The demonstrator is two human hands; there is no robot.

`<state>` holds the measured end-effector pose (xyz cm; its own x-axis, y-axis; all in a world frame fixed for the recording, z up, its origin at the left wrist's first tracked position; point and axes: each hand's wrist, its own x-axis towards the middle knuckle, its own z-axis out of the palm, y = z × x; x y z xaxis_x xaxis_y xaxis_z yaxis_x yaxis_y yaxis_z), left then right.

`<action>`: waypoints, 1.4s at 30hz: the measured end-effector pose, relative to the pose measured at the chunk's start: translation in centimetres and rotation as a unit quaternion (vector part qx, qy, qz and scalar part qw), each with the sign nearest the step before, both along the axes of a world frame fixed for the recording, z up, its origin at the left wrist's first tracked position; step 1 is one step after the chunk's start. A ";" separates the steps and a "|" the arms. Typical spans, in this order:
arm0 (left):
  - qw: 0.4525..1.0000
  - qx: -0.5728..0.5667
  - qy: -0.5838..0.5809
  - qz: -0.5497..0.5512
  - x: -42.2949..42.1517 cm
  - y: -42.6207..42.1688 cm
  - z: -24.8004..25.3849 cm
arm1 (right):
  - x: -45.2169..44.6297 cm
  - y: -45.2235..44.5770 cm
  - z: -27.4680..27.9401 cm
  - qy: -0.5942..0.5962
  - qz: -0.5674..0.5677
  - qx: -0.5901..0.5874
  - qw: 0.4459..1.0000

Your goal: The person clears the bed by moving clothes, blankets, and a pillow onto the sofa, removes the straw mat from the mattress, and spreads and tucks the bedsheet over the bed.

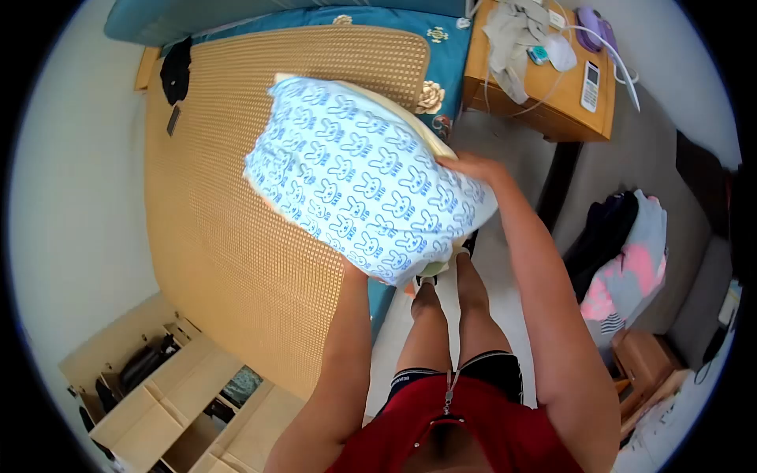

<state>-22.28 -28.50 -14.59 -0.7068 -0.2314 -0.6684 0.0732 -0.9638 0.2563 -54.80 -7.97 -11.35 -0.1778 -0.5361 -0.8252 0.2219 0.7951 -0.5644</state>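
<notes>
A: Head view. Where is the thing in your hands?

B: Rabbit-print pillow, pale blue case, raised in front of you over the bed's near edge. It spans the gap between your hands and reaches well beyond the left one. Whether its underside touches the woven mat: cannot tell.

A: State of your hands?

B: Your right hand grips the pillow's side edge, fingers at the border of a pale yellow layer. Second pillow or lining: unclear. Your left hand is mostly hidden beneath the near edge; you seem to be supporting from below, but finger posture cannot be told.

A: Estimated handling?

B: Likely light and soft, not fragile, with cloth that should not slip much. Expect sagging between your supports, and some sliding if the yellow layer is separate. Best hold, in my judgement: both opposite edges, your fingers under every layer, thumbs on top.

A: Surroundings?

B: Beyond your right hand, a wooden nightstand with a white remote control. Right of your right forearm, piled clothes. Far beyond your left hand, a black garment on the mat.
</notes>
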 end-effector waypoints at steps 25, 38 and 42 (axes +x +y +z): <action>0.978 0.083 -0.192 0.022 -4.2 -3.8 -2.0 | 7.5 -0.1 6.2 -0.179 -0.214 0.015 0.960; 0.987 0.053 -0.129 -0.083 -5.8 -1.8 -10.9 | 8.8 6.3 6.5 0.076 -0.176 -0.029 0.981; 0.991 0.054 -0.089 -0.087 -5.2 -2.0 -13.4 | 10.8 5.7 5.0 0.165 -0.189 -0.069 0.966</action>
